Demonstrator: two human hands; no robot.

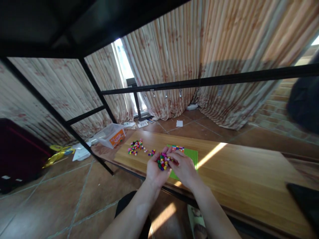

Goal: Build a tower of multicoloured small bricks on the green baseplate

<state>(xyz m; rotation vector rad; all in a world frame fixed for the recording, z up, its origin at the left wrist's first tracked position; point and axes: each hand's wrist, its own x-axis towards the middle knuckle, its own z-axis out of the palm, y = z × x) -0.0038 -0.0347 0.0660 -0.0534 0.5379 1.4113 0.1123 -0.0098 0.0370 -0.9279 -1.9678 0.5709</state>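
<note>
Palm up and cupped, my left hand [155,171] holds a heap of small coloured building bricks [163,161] in pink, yellow, green, red and purple. My right hand [183,168] reaches over that heap from the right, its fingers bent together among the bricks; what lies between the fingertips is hidden. Beneath and behind both hands is a green studded baseplate [191,154], partly covered by them. Rows of coloured bricks [178,148] stand along its far edge.
A loose pile of bricks [135,147] and a smaller cluster [152,153] lie left on the wooden tabletop [239,172]. Beyond its left end stands a clear plastic box [109,135]. A dark metal bar [174,84] crosses ahead. A dark flat object [302,202] sits at the right.
</note>
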